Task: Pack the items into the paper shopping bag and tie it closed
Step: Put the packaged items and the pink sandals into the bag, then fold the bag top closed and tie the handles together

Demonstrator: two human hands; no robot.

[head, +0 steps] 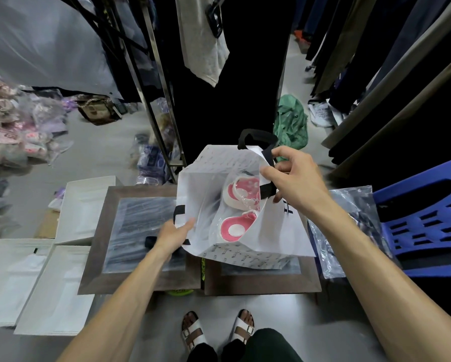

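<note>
Matt white paper bag (276, 231) with black cloth handles (255, 135), glossy clear plastic wrap (219, 207), wood-grain frames (99, 241)

Bag (276, 223) mouth open, slippers (241, 202) inside; blue stool (425, 218) crowds right, rack (164, 105) behind.
</note>
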